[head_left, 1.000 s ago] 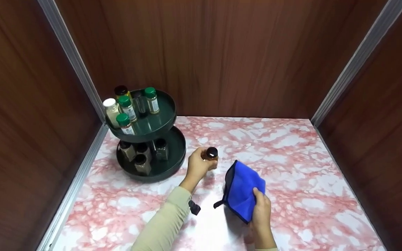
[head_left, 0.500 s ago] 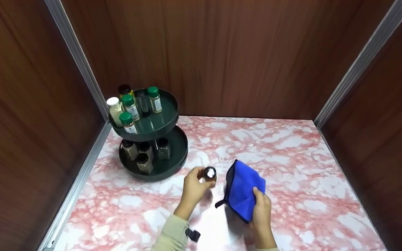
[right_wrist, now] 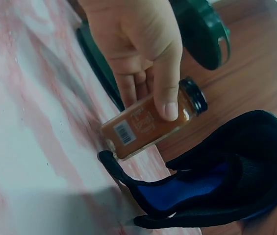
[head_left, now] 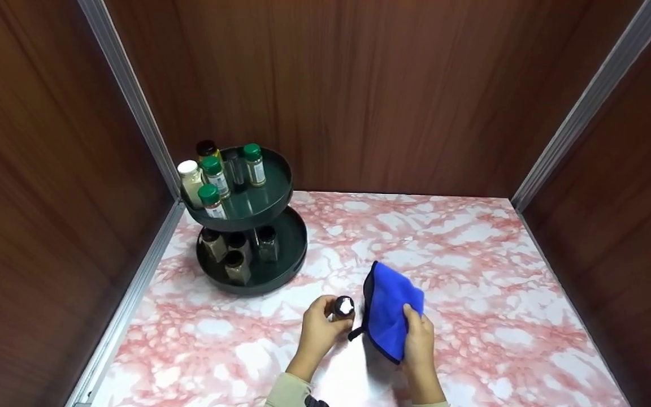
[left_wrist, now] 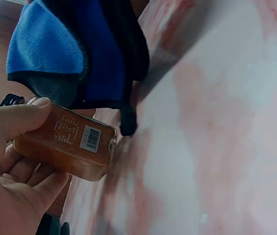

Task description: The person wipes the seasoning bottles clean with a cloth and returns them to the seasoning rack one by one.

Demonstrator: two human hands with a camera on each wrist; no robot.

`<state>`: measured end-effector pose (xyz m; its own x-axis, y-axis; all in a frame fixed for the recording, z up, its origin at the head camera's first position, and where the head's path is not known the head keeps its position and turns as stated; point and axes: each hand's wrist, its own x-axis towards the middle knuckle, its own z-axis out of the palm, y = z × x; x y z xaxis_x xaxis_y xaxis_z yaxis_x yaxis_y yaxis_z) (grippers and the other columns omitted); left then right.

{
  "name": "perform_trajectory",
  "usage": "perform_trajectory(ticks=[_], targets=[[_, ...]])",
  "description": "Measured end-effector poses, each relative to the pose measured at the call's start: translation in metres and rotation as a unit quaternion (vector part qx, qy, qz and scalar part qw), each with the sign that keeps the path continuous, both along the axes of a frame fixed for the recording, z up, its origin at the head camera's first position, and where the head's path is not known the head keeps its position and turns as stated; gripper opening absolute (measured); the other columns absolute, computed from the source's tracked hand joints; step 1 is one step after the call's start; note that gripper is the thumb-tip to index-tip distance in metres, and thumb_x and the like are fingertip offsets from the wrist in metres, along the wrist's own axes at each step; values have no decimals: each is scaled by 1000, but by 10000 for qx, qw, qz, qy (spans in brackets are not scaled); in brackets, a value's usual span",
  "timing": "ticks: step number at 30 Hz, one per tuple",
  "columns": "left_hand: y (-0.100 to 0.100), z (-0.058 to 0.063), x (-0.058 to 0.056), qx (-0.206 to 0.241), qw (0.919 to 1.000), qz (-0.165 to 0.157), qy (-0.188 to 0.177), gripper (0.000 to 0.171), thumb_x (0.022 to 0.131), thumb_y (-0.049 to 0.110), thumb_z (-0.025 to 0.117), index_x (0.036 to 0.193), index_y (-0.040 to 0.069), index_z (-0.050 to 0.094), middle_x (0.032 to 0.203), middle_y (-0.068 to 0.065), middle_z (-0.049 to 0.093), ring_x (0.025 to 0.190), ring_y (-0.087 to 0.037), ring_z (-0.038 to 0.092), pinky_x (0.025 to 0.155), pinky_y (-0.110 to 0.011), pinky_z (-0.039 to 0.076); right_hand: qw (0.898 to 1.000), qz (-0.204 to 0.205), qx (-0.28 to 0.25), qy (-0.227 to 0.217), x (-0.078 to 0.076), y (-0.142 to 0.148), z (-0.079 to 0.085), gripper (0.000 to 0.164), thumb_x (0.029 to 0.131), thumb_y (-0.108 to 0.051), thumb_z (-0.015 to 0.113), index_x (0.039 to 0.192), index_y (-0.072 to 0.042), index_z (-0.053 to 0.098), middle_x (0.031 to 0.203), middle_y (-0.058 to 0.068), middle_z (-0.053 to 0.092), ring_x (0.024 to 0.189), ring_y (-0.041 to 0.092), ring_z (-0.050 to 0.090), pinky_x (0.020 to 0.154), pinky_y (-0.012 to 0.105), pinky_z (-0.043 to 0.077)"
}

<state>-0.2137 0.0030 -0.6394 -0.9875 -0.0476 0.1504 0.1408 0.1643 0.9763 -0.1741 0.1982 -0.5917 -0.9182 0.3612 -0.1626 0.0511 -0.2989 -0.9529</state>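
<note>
My left hand pinches a small square glass spice jar between thumb and fingers. Orange-brown contents fill the jar, which has a black cap and a barcode label. In the left wrist view it leans, with its base just off the marbled surface. My right hand grips a folded blue cloth with black edging and a small black loop. The cloth's fold gapes toward the jar, which is close beside it. The right wrist view shows the left hand and jar; the right hand's own fingers are hidden there.
A dark green two-tier turntable stands at the back left. Green-capped jars, a white-capped jar and others fill its upper tier. Several dark-capped jars sit below. Wood-grain panels enclose the marbled table.
My left hand has drawn the spice jar toward me, down to beside the cloth's lower edge. The right hand has shifted slightly left with the cloth.
</note>
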Motion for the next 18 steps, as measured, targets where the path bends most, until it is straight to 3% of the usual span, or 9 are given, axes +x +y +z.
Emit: perform_trajectory(ticks=[6, 11, 15, 18], targets=[[0, -5, 4, 80, 9997, -189, -157, 49, 68, -4, 90, 111, 6, 68, 118, -10, 69, 118, -28, 67, 99, -35, 55, 9996, 59, 244, -102, -2, -5, -2, 36, 105, -26, 52, 114, 7, 62, 86, 6, 74, 77, 18, 72, 73, 32, 60], [0, -6, 4, -342, 9989, -298, -146, 52, 70, 1, 90, 117, 8, 70, 119, -7, 69, 118, -26, 67, 97, -32, 55, 9990, 162, 421, -23, -5, -10, 1, 38, 106, -25, 52, 115, 10, 64, 88, 10, 74, 76, 18, 71, 71, 32, 60], [0, -6, 3, -740, 9964, -400, -98, 52, 71, 9, 92, 119, 10, 73, 118, -7, 71, 114, -22, 66, 99, -36, 53, 9958, 622, 669, -72, -10, -17, 5, 44, 107, -28, 52, 126, 11, 61, 99, 14, 75, 83, 17, 71, 76, 31, 59], [1, -5, 0, -859, 9947, -558, -49, 45, 70, 9, 91, 112, 10, 75, 110, -8, 74, 102, -17, 68, 94, -38, 55, 9879, 1052, 1130, -116, -12, -28, 6, 45, 106, -30, 54, 127, 9, 61, 102, 15, 73, 87, 19, 69, 79, 33, 57]])
